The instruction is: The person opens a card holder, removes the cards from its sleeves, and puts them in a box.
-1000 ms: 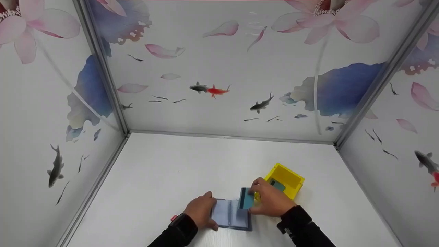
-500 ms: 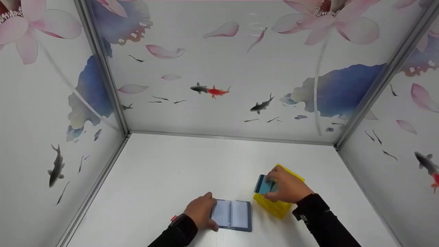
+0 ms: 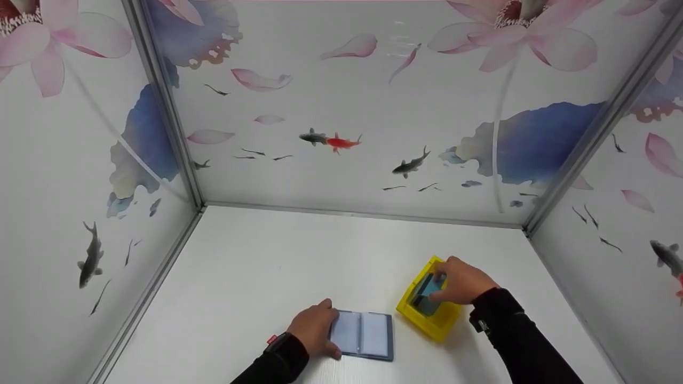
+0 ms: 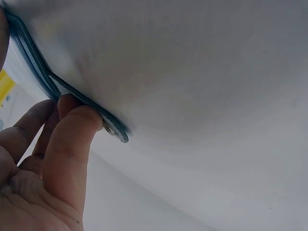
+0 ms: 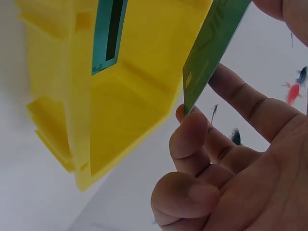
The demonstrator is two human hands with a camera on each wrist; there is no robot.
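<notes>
An open card holder point(image 3: 374, 335) with a dark blue cover and clear sleeves lies flat on the white table. My left hand point(image 3: 312, 329) holds its left edge, and in the left wrist view the fingers grip the cover point(image 4: 86, 98) near a metal snap. At the yellow bin point(image 3: 436, 326), my right hand point(image 3: 465, 282) pinches a green card point(image 5: 211, 55) between thumb and fingers, over the bin's opening. Another card, teal with a dark stripe point(image 5: 105, 41), is inside the bin in the right wrist view.
White panels point(image 3: 347, 181) printed with fish and lotus flowers enclose the table point(image 3: 277, 256) at the back and both sides. Metal rails point(image 3: 160, 101) run along the corners. The bin stands just right of and behind the card holder.
My right hand has moved from the card holder's right sleeve back and right to the bin, carrying the card. The left hand and card holder have stayed in place.
</notes>
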